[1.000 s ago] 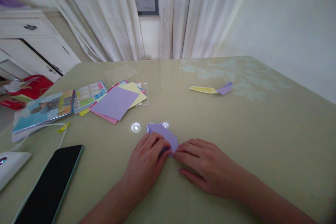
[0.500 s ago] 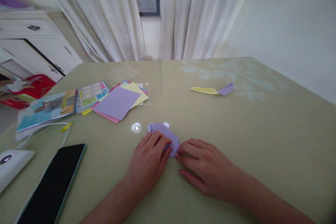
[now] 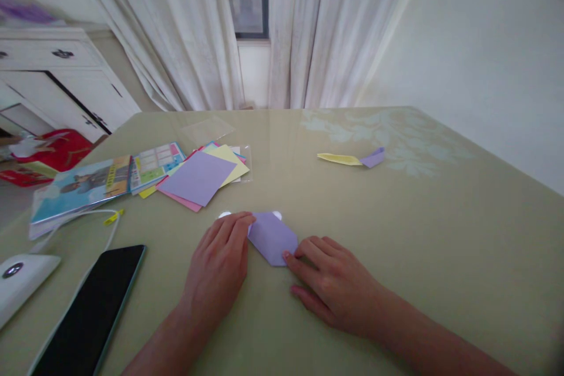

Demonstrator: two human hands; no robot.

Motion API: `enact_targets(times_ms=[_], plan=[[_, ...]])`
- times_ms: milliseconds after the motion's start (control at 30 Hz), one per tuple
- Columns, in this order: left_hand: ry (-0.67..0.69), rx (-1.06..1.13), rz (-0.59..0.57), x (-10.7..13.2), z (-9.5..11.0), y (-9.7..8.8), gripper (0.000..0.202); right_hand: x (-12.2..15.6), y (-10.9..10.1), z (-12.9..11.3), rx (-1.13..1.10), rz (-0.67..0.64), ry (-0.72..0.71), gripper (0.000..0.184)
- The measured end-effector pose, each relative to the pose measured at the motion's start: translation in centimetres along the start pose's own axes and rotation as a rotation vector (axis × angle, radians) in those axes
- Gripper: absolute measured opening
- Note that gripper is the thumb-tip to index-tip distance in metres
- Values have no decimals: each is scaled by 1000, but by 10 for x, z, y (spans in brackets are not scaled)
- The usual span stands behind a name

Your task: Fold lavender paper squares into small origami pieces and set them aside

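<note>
A folded sheet of purple paper (image 3: 272, 241), its corners turned in, lies flat on the table in front of me. My left hand (image 3: 222, 261) is at its upper left corner, fingers closed together with the tips on that corner. At the lower right edge, my right hand (image 3: 328, 273) rests a fingertip on the paper, fingers bent and the thumb lower down against the table. Farther back on the right lies a folded paper piece (image 3: 351, 159), yellow at one end and purple at the other.
Loose coloured paper sheets (image 3: 198, 179) lie at the back left, partly over a clear plastic sleeve. Beside them is a picture booklet (image 3: 83, 185). A black phone (image 3: 90, 311), a white cable (image 3: 110, 238) and a white device (image 3: 26, 282) occupy the left side.
My left hand has slid left from the middle of the purple paper to its upper left corner, uncovering its face. My right hand has shifted slightly left onto the lower right edge.
</note>
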State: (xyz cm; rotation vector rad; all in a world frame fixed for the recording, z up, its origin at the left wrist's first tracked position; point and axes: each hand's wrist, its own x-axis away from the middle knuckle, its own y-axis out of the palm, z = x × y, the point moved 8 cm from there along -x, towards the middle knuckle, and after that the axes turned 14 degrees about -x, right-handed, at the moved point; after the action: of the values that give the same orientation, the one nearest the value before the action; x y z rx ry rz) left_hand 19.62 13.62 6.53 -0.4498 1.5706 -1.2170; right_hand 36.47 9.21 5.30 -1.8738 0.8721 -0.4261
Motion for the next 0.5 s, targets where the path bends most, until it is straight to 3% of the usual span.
enact_targets(times_ms=[100,200,500], plan=[[13,20,-99,3,-15,23,37,0,0,3,-14,15,-44,38],[96,19,-165,3,-16,39,37,0,0,7,-14,53,-93,39],[141,15,-188,-3,-12,38,38,-4,4,17,55,104,-66,45]])
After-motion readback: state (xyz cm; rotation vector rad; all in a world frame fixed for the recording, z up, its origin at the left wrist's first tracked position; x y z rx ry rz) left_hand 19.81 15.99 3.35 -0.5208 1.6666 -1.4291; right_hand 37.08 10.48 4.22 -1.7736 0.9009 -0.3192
